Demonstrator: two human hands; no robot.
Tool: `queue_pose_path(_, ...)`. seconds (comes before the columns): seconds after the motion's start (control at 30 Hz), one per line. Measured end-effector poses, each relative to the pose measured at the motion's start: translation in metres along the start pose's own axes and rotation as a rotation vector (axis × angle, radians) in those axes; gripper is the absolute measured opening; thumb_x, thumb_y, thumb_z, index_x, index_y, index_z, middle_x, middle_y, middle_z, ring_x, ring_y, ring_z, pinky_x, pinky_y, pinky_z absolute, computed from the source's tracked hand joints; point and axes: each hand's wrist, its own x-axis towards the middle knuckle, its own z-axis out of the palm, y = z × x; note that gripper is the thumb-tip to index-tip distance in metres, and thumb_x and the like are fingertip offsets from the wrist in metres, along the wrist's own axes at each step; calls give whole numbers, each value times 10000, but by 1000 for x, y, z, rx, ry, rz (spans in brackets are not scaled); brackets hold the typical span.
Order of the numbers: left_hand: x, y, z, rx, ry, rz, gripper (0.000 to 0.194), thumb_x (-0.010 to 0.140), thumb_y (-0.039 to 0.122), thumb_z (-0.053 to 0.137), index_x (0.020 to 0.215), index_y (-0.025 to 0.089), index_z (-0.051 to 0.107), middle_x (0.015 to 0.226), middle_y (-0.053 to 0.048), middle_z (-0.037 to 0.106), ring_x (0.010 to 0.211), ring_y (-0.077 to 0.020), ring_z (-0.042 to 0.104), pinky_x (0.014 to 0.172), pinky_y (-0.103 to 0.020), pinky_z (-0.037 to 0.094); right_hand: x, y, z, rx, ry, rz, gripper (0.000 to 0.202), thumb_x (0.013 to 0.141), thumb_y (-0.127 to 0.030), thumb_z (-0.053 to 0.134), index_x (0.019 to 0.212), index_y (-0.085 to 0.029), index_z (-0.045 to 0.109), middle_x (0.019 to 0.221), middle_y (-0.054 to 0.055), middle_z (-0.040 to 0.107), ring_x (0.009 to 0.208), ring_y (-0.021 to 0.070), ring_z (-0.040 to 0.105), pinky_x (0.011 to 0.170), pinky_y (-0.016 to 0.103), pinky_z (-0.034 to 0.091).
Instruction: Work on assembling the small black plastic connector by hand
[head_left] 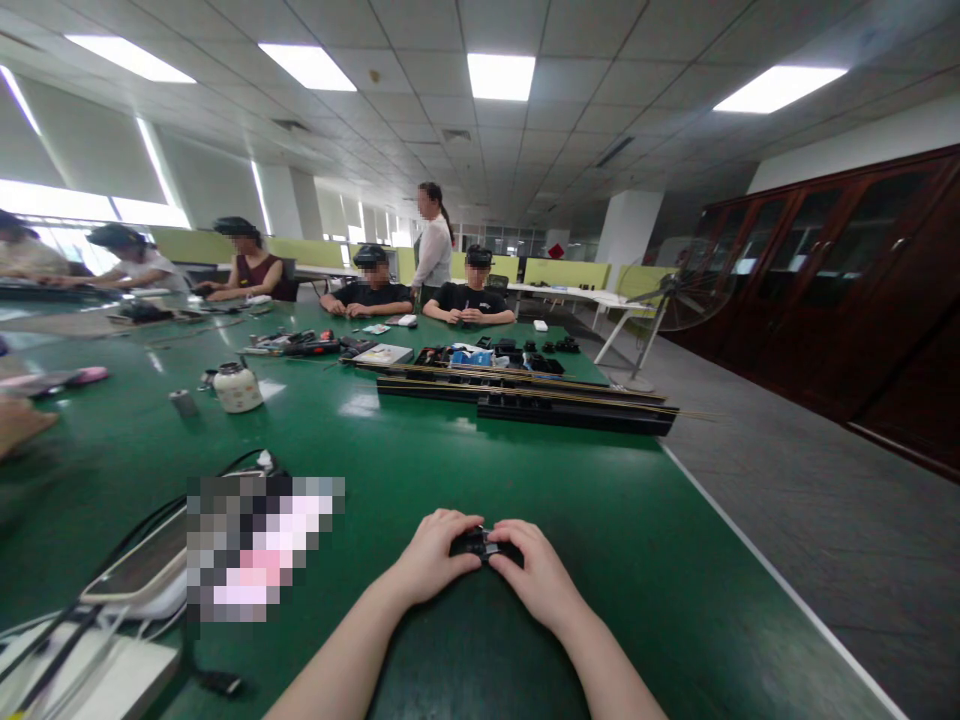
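Both of my hands meet low in the head view, just above or on the green table [337,450]. My left hand [439,552] curls its thumb and fingers round the left end of a small black part [480,545]. At the other end, my right hand [536,568] grips the same piece between thumb and fingertips. A shiny, pale spot shows in its middle, between the fingertips. Its ends are hidden by my fingers, and I cannot make out its exact kind.
Left of my hands lie a phone [142,560], black cables and a white box [112,670]. Farther off stand a pale jar [238,388] and a small metal cylinder [182,403]. Long black rails [577,412] with thin rods cross ahead. Several people sit around the table; one stands.
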Motion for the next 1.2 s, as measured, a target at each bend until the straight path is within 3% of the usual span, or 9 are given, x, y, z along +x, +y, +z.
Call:
queue_pose_path(0.73,-1,1,0,-4,6,4,413,744,260,642,1153,249,586,1083,-43,629,1023,-239,524,917,-368,388,0,-3,1,-8,10,14,172,699,-185,602,852,-245,652,1003,38,659,1013,220,563,923,368,408)
queue_pose_path(1.2,-1,2,0,-16,21,-23,434,769,193,581,1201,223,547,1128,-61,589,1056,-235,505,949,-376,373,1,-2,1,50,27,97,333,668,-171,595,998,-217,607,1028,48,643,999,208,573,925,348,412)
